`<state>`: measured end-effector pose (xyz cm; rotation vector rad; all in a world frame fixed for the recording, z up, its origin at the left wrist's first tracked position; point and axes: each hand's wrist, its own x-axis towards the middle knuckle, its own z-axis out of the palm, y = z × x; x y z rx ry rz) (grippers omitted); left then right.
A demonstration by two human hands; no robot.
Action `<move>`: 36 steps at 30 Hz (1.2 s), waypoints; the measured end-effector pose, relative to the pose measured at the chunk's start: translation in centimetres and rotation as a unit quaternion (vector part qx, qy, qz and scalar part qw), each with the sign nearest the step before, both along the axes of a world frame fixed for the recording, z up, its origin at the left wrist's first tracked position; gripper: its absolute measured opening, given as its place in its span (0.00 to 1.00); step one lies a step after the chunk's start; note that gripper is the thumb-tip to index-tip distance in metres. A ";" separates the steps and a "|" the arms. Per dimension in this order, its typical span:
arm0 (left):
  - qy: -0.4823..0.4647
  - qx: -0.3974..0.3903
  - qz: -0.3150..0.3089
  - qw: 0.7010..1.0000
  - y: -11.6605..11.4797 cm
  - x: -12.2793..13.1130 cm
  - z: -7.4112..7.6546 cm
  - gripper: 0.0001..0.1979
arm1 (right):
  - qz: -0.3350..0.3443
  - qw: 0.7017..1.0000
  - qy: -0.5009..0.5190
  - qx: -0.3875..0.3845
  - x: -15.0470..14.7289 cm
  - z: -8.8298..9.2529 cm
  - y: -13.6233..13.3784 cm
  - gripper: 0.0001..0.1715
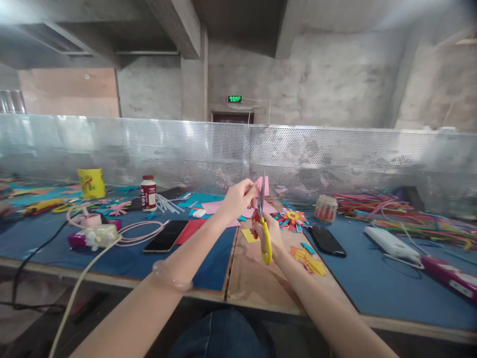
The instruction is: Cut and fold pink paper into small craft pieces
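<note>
My left hand (241, 197) pinches a small piece of pink paper (264, 185) above the table. Fingers wrapped round the handles, my right hand (271, 232) holds a pair of scissors (266, 238) with yellow and red grips. Their blades point upward and overlap the pink paper in this view, close to my left fingertips. Whether the blades have cut into the paper I cannot tell. Beneath my hands lie pink sheets (212, 207) and a yellow paper piece (249, 235). Orange and yellow scraps (308, 261) are scattered right of my right hand.
A paper flower (292, 217) and a clear jar (326, 208) stand to the right, near a black phone (328, 241). Another phone (166, 235), a bottle (148, 193) and a power strip (95, 237) with cables lie left. A perforated metal screen (179, 149) borders the table's back.
</note>
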<state>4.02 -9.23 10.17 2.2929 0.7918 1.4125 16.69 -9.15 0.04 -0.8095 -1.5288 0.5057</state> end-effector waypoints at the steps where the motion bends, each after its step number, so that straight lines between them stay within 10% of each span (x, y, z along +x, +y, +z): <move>1: 0.000 0.002 0.000 1.000 0.0 0.0 0.0 0.13 | 0.001 1.000 0.000 0.000 0.0 0.0 0.0 0.04; 36: 0.034 0.026 0.016 0.999 -0.5 0.2 0.6 0.15 | -0.053 0.998 0.009 -0.029 -0.2 -1.4 1.2 0.05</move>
